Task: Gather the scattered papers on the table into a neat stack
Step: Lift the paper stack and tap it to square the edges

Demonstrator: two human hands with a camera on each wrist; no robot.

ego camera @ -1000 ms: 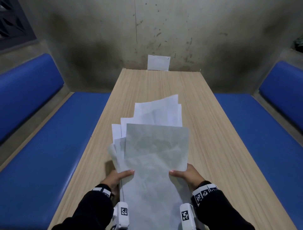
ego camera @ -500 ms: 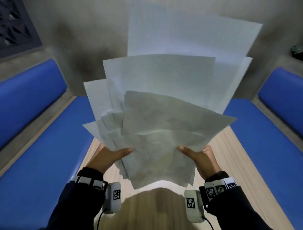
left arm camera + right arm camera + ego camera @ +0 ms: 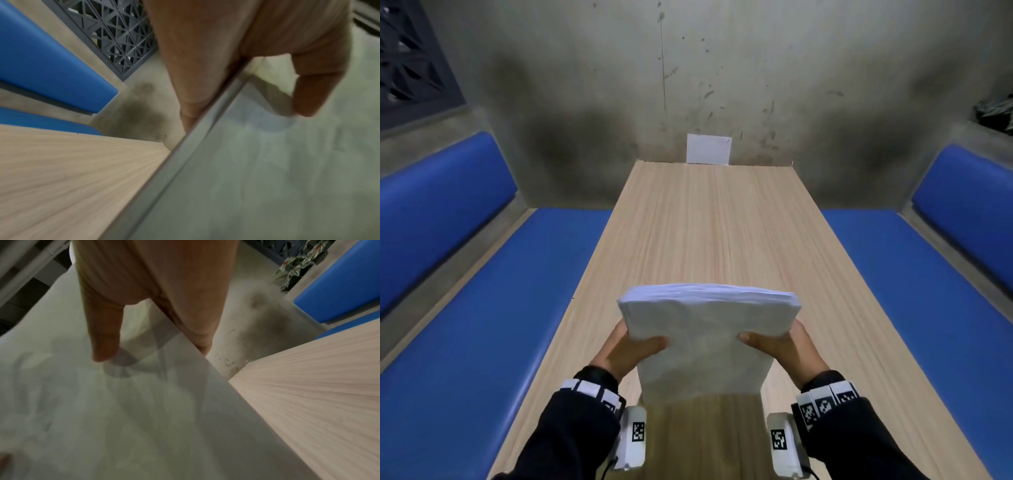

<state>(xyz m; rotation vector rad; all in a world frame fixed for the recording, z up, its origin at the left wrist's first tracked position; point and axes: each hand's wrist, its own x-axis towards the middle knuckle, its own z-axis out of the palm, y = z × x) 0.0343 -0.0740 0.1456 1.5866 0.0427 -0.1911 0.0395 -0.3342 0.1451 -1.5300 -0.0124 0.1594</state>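
A stack of white papers point(image 3: 705, 339) stands upright on its lower edge on the wooden table point(image 3: 709, 233), its top edges nearly level. My left hand point(image 3: 631, 346) grips the stack's left side, thumb on the near face and fingers behind. My right hand point(image 3: 779, 342) grips the right side the same way. In the left wrist view the thumb of my left hand point(image 3: 312, 91) presses on the papers point(image 3: 267, 170). In the right wrist view the thumb of my right hand point(image 3: 104, 337) lies on the sheet point(image 3: 102, 410). One white sheet point(image 3: 709, 149) leans on the wall at the table's far end.
Blue padded benches point(image 3: 482, 308) point(image 3: 928, 301) run along both sides of the table. A stained concrete wall point(image 3: 688, 85) closes the far end. A dark lattice screen point(image 3: 410, 61) is at the upper left, and a leafy plant point(image 3: 298, 261) at the right.
A second ago the fanned sheets lay on the table; I raised them, spread wide. Now they are lowered onto their edge and squared into one even stack between both hands.
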